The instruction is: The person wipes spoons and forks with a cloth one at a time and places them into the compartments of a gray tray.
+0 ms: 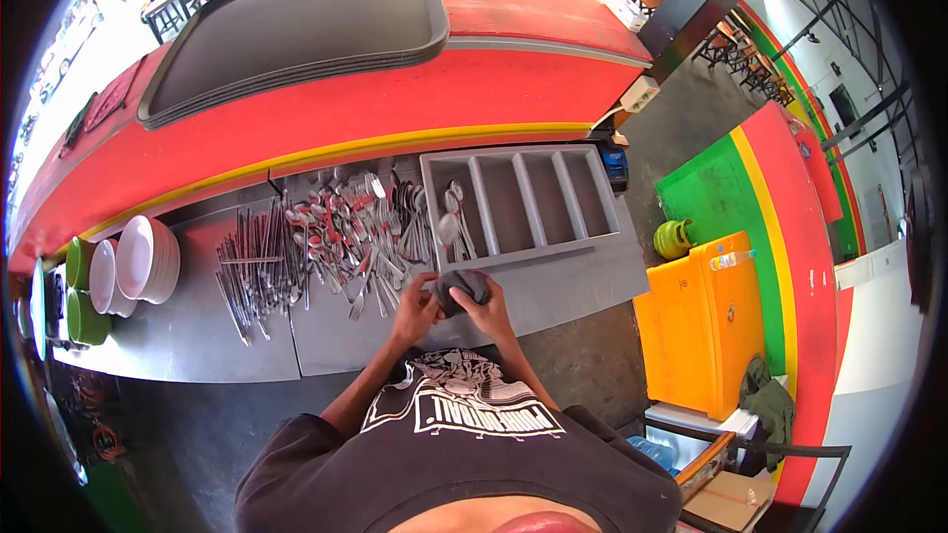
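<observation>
Held a dark cloth [466,286] in the right hand [484,313], with bent fingers and the thumb across the front. Had the left hand [419,308] right by the cloth's left side, with curled fingers. Could not tell for sure about a pinch by the left hand. Had the cloth over the gray table [227,360], near the front edge, just on the near side of the gray box [533,252]. Saw four slots in the box, side by side, with spoons [449,222] in the far left one. Saw a messy pile [346,232] of spoons and forks left of the box, then a bunch of long thin things [262,271] farther left. Saw white bowls [148,259] stacked near green bowls [89,321] at the table's left end. Spotted black trays [316,15] in a stack on the red ledge [395,99].
</observation>
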The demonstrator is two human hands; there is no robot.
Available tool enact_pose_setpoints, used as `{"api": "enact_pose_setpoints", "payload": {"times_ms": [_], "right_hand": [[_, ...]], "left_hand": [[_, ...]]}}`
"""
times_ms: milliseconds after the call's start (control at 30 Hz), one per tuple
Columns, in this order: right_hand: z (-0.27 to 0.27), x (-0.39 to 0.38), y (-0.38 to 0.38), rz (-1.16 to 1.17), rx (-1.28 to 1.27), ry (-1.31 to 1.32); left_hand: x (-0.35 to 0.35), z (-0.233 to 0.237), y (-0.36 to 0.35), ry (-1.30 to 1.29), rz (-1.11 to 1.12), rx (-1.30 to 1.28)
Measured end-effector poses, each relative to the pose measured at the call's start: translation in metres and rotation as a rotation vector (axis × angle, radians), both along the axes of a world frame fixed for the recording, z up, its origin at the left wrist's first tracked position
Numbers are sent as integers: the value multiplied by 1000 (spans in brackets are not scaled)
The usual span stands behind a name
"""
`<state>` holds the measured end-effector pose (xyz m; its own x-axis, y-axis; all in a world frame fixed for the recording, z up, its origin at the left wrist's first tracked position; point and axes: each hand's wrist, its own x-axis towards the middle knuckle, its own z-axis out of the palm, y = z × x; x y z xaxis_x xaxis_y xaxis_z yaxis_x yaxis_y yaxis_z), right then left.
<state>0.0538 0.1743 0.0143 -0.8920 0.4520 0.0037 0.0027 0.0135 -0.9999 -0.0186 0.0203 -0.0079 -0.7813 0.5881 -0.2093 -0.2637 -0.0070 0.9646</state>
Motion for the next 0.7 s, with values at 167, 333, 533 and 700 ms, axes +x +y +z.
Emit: {"api": "enact_pose_setpoints", "payload": {"times_ms": [167, 333, 533, 700], "right_hand": [[2, -12, 3, -38, 149, 45], [-5, -15, 2, -151, 222, 47], [5, -19, 9, -379, 533, 106], [7, -19, 24, -465, 643, 144]], "left_hand": [[-4, -2, -5, 222, -195, -79], [-2, 38, -16, 92, -356, -56], [7, 45, -23, -8, -395, 1], [14, 59, -24, -17, -384, -3]]}}
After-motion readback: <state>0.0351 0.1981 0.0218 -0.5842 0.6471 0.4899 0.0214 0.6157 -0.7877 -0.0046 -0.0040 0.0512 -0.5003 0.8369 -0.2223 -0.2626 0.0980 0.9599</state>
